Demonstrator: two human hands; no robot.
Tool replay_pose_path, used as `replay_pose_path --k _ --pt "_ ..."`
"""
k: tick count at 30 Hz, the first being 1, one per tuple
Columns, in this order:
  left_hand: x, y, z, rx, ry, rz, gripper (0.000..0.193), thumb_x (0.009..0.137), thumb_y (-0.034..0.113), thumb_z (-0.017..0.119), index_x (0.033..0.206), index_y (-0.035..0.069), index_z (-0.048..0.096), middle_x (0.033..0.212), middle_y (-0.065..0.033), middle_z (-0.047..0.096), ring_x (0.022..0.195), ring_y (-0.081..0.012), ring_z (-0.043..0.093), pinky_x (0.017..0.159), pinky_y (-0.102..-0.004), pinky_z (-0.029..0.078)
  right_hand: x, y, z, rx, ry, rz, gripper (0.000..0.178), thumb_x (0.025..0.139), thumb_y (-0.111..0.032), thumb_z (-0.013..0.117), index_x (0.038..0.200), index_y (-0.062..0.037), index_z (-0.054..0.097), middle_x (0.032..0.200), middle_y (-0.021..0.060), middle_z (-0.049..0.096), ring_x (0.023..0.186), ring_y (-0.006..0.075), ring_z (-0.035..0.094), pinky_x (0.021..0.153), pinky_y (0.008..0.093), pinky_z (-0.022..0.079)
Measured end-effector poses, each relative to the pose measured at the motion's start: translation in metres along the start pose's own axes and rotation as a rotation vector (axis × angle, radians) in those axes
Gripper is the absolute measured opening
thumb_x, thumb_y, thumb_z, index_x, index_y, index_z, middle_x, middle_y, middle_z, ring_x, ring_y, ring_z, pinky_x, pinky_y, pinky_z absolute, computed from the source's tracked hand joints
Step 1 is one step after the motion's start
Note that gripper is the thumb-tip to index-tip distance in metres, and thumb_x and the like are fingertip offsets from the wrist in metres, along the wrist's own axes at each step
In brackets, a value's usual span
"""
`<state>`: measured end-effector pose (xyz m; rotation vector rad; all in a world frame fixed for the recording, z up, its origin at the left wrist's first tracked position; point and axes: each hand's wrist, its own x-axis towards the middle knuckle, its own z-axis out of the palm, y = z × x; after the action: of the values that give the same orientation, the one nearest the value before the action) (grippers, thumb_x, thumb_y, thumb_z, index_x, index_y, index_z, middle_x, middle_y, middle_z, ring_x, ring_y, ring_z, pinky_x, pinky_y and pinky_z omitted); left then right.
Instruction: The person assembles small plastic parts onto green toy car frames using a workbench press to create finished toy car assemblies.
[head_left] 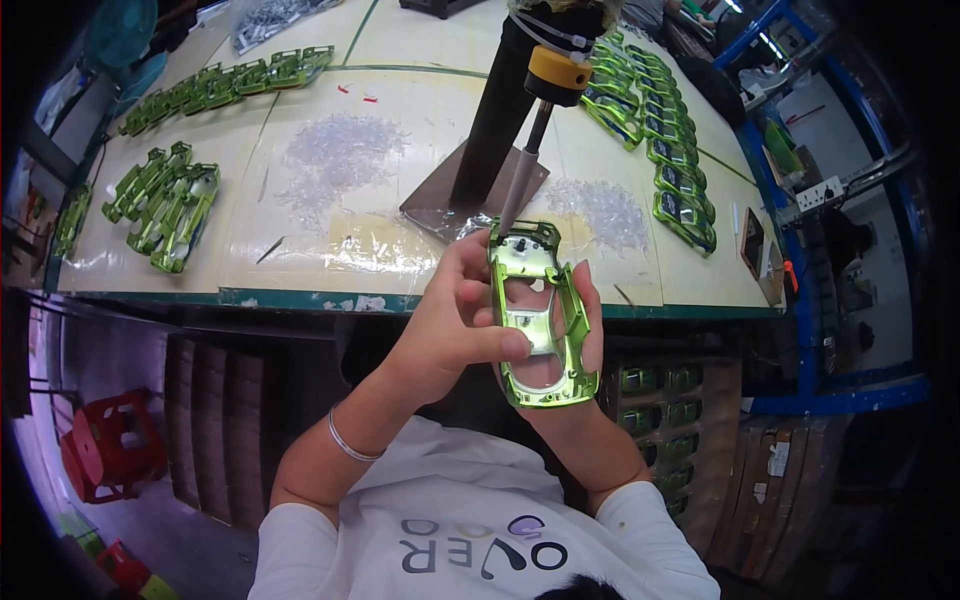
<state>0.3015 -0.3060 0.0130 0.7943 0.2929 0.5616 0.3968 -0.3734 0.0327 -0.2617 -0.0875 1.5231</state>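
Both hands hold a shiny green toy car body shell (541,325), its hollow inside facing up, at the table's near edge. My left hand (440,330) grips its left side, the thumb pressed on the inner crossbar. Around the right side and underneath wraps my right hand (590,320), partly hidden by the shell. The grey tapered tip (517,190) of a mounted tool comes down at the shell's far end, seeming to touch it. A yellow collar (558,72) sits above that tip, beside a black post (490,130) on a metal base plate (425,205).
Small clear plastic pieces lie in a left pile (335,165) and a right pile (600,212). More green shells stand in a left group (170,205), a far-left row (230,85) and right-hand rows (672,150). A phone-like device (755,240) rests at the table's right edge.
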Motion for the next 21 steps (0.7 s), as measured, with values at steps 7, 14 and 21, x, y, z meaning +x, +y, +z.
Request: replay_pose_path --k 7,14,21 --pt "-0.001 0.007 0.013 -0.050 0.025 0.020 0.099 0.055 0.010 0.076 0.126 -0.004 0.007 0.109 -0.0123 0.038 0.101 -0.0176 0.042 0.086 -0.0256 0.037 -0.001 -0.004 -0.008 -0.193 0.096 -0.050 0.061 0.084 -0.051 0.025 0.115 -0.0001 0.036 0.091 0.0192 0.055 0.077 0.0245 0.057 0.070 0.0291 0.047" --pt "-0.001 0.003 0.018 0.074 0.109 0.064 0.100 0.051 0.018 0.077 0.125 -0.002 0.013 0.114 -0.0132 0.039 0.100 -0.0199 0.047 0.084 -0.0278 0.040 -0.001 -0.010 -0.018 -0.148 0.040 -0.010 0.050 0.085 -0.047 0.027 0.114 -0.0066 0.036 0.075 0.0168 0.055 0.063 0.0230 0.056 0.049 0.0291 0.048" --pt "0.001 -0.006 0.010 0.041 0.039 0.089 0.098 0.057 0.013 0.076 0.125 -0.001 0.007 0.115 -0.0160 0.035 0.102 -0.0209 0.043 0.074 -0.0276 0.044 0.006 -0.017 -0.019 -0.235 -0.025 0.022 0.048 0.085 -0.045 0.030 0.110 -0.0055 0.040 0.075 0.0154 0.055 0.059 0.0201 0.056 0.047 0.0255 0.048"
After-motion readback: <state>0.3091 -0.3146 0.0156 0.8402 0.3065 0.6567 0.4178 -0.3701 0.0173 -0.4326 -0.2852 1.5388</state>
